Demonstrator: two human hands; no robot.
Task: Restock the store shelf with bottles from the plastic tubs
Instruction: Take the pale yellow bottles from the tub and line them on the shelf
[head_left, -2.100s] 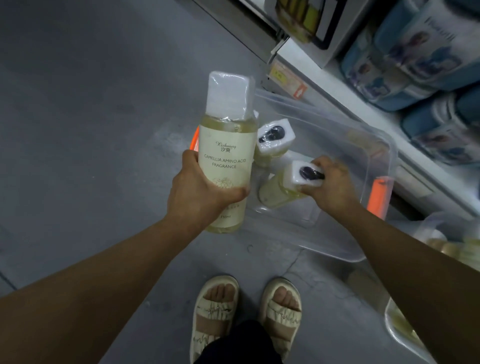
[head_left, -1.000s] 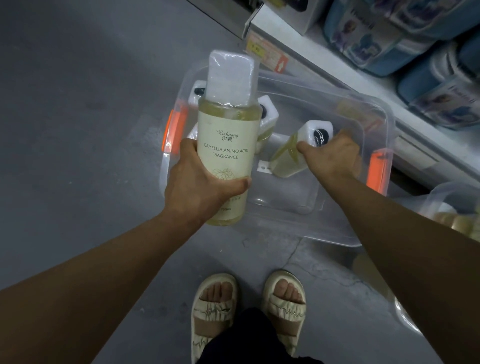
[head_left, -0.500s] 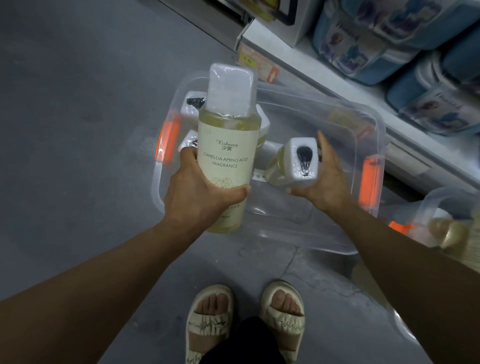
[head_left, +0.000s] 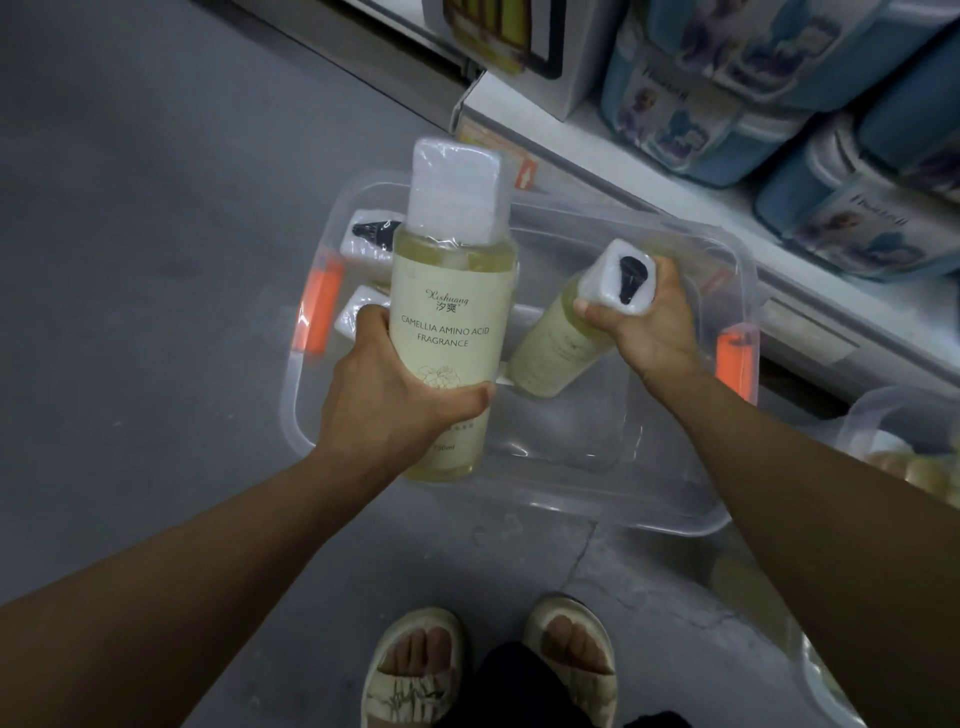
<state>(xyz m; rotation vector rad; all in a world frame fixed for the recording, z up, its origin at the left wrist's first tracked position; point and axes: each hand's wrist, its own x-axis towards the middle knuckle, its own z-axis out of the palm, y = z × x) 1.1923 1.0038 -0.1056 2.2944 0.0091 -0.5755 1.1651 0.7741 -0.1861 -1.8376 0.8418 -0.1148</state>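
The upright bottle (head_left: 451, 332) label reads "Xishuang", "CAMELLIA AMINO ACID FRAGRANCE".

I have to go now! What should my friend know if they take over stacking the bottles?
Left hand: grip round an upright bottle, held above the tub.
Right hand: grip on the cap end of a tilted bottle over the clear tub.
At least two more capped bottles remain in the tub, on its left side.
Neither held bottle is on the shelf yet; a second tub waits to the right.
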